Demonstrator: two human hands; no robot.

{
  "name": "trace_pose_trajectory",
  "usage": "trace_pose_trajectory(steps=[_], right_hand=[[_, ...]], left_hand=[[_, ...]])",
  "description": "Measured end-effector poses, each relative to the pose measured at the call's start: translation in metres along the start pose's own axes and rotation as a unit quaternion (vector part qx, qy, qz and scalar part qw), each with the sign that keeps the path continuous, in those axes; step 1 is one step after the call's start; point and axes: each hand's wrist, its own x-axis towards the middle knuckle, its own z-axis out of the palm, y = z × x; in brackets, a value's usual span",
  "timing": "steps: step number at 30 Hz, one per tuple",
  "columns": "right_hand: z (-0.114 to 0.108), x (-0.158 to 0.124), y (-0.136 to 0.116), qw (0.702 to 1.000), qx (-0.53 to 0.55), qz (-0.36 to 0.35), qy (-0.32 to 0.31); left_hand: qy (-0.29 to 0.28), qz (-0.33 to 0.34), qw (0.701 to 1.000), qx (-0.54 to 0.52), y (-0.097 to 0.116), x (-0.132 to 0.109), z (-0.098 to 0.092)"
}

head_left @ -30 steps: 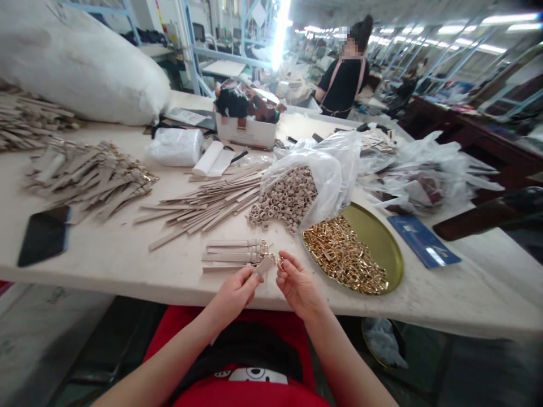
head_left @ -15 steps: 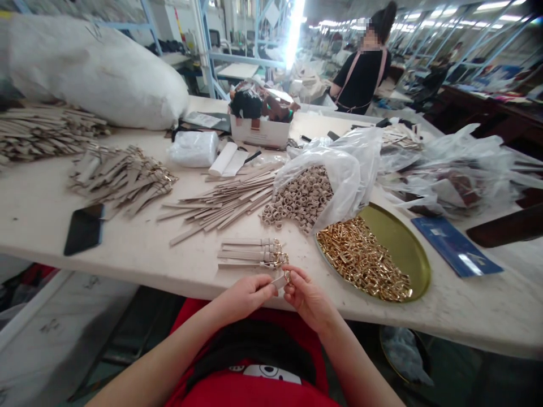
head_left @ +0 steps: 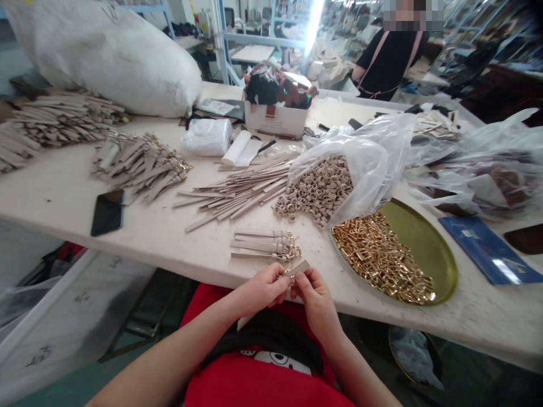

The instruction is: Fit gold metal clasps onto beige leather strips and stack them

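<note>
My left hand [head_left: 269, 287] is closed at a small gold buckle [head_left: 288, 275], its thumb and fingers pinched together. My right hand [head_left: 314, 291] pinches a beige strap [head_left: 301, 268] whose end sticks up past the buckle. A pale strip end pokes out beneath my left wrist, likely the same strap's other end. The fingers partly cover how strap and buckle join. Just beyond my hands lies a short row of beige straps with gold buckles [head_left: 265, 246]. Past that row are a fan of loose beige strips [head_left: 237, 192] and a heap of small beige loops [head_left: 318, 189] spilling from a plastic bag [head_left: 369, 169].
On the right, a gold oval tray [head_left: 443, 265] holds many gold buckles [head_left: 386, 260], near a blue booklet [head_left: 494, 251]. To the left are a phone [head_left: 107, 212] and piled straps [head_left: 139, 164]. Behind stand a box [head_left: 275, 118] and a white sack [head_left: 114, 56]. Another person [head_left: 390, 62] is farther back.
The strap's end now points up and right past the buckle, in my right fingers. My left hand has shifted to the buckle. The whole view has swung slightly left and down.
</note>
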Motion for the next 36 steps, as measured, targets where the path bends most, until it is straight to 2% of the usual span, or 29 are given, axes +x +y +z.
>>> trace_pose_trajectory(steps=[4,6,8,12,14,18,21,27,29,33,34,36], right_hand=[[0.0,0.004,-0.003,0.995,0.067,0.074,-0.018],[0.0,0.006,-0.003,0.992,0.09,0.09,-0.018],[0.0,0.006,-0.003,0.995,0.062,0.077,-0.011],[-0.003,0.005,-0.007,0.995,-0.1,-0.01,0.014],[-0.004,0.005,-0.009,0.992,-0.124,-0.021,0.006],[-0.006,0.005,-0.009,0.995,-0.004,0.064,-0.078],[-0.008,0.004,-0.006,0.993,0.029,0.079,-0.085],[-0.013,0.004,-0.008,0.992,-0.112,0.011,-0.05],[-0.012,0.003,-0.011,0.976,-0.214,-0.039,-0.029],[-0.012,0.002,-0.015,0.913,-0.386,-0.129,0.007],[-0.013,0.002,-0.016,0.908,-0.398,-0.135,0.005],[-0.016,0.003,-0.017,0.918,-0.379,-0.118,-0.026]], left_hand=[[0.006,-0.017,0.999,-0.028,-0.003,-0.001,-0.001],[0.018,-0.019,0.999,-0.04,-0.006,0.001,0.001],[0.036,-0.021,0.998,-0.04,-0.007,0.002,0.004],[0.068,-0.023,0.997,-0.033,-0.008,0.003,0.007],[0.077,-0.017,0.996,-0.03,-0.008,0.003,0.009],[0.081,0.003,0.996,-0.026,-0.01,0.0,0.011],[0.087,-0.001,0.996,-0.011,-0.011,-0.001,0.012],[0.11,-0.001,0.993,0.036,-0.012,-0.002,0.015],[0.12,0.001,0.991,0.052,-0.013,-0.004,0.017],[0.122,0.005,0.988,0.09,-0.012,-0.008,0.018],[0.117,0.007,0.988,0.098,-0.011,-0.009,0.017],[0.107,0.014,0.988,0.109,-0.009,-0.01,0.015]])
